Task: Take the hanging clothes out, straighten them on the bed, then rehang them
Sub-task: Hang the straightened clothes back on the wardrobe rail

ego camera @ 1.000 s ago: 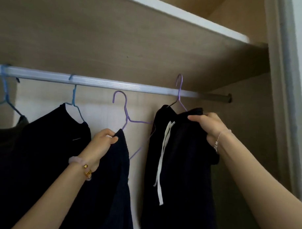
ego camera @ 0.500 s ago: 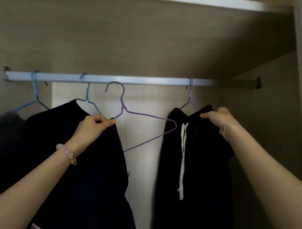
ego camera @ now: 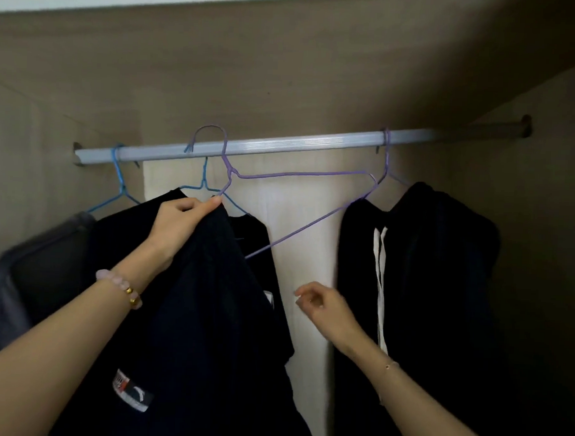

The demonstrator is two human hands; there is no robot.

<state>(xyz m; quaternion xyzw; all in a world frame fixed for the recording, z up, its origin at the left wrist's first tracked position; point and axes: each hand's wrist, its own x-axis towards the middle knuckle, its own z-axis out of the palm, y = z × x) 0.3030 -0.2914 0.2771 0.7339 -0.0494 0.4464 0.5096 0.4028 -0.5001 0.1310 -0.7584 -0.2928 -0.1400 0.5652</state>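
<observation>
- Head view: left hand [ego camera: 181, 220] is below the rail [ego camera: 282, 146], its grip pinching the dark garment [ego camera: 211, 313] at the purple hanger [ego camera: 230, 170], whose hook is level with the rail.
- Right hand [ego camera: 322, 305] is farther below the rail, its grip loosely curled and holding nothing.
- Drawstring trousers [ego camera: 424, 271] hang near the rail's right end.

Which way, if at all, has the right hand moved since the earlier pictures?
Yes. The right hand has left the top of the drawstring trousers and dropped away from the rail, leftward.

No legible text, even on the garment patch [ego camera: 132, 390]
</observation>
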